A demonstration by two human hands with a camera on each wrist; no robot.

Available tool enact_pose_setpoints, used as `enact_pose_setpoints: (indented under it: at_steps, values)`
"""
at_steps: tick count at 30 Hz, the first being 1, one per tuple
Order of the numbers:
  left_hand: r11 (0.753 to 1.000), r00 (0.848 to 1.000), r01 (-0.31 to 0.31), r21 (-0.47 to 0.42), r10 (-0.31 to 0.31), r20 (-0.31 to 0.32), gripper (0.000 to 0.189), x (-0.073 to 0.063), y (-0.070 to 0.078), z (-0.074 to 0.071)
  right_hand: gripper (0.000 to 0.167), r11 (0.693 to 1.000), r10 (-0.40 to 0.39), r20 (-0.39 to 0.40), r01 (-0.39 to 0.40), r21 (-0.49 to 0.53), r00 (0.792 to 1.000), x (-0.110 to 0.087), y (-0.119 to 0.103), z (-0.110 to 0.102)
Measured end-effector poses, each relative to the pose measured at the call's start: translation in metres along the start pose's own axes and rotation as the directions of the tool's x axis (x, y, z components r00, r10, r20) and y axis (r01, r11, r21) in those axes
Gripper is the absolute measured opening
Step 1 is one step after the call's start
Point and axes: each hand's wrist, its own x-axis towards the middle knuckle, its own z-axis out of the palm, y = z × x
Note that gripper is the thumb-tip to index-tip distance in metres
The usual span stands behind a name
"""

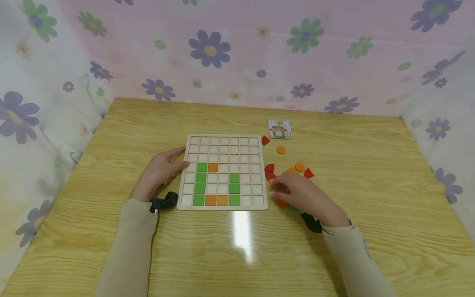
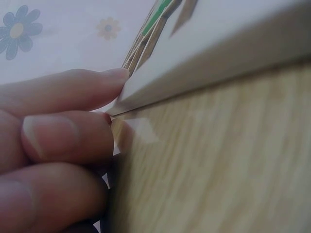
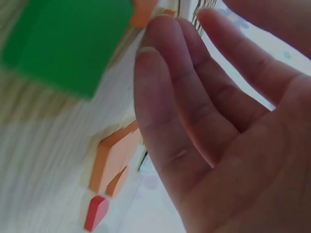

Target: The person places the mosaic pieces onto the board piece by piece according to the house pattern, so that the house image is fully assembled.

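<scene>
A square wooden grid board [image 1: 222, 208] lies flat on the table with green tiles [image 1: 199, 188] and orange tiles [image 1: 210, 200] in several of its lower cells. My left hand [image 1: 157, 169] rests against the board's left side, thumb on the rim; in the left wrist view a fingertip [image 2: 114, 80] touches the edge. To the right, my right hand [image 1: 302, 192] hovers over loose pieces, its fingers slightly bent. No piece shows between them in the right wrist view, where a green piece [image 3: 70, 46] lies close by. Some pieces are hidden beneath this hand.
Red quarter-round pieces [image 1: 269, 168] and an orange disc [image 1: 281, 150] lie right of the board. A small pattern card [image 1: 280, 129] sits behind them. Flowered cloth [image 1: 241, 62] hangs at the table's back edge. Dark wrist cameras [image 1: 168, 201] are strapped to both wrists.
</scene>
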Motion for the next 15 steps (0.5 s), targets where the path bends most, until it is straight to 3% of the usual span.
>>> enact_pose_setpoints:
  at_steps: [4, 11, 15]
  values:
    - [1.0, 1.0, 0.002, -0.001, -0.002, 0.002, 0.067, 0.0, 0.001, 0.0, 0.017, 1.0, 0.002, 0.011, -0.002, -0.011, 1.0, -0.005, 0.007, 0.0]
    - [1.0, 1.0, -0.003, 0.015, 0.003, 0.0, 0.066, 0.001, 0.001, 0.001, 0.031, 0.999, 0.037, 0.057, -0.038, 0.009, 0.998, -0.015, 0.016, -0.001]
    - [1.0, 1.0, -0.003, 0.027, 0.003, -0.004, 0.066, 0.0, 0.0, 0.0, 0.036, 0.999, 0.015, 0.08, -0.012, -0.039, 0.997, -0.016, 0.018, 0.001]
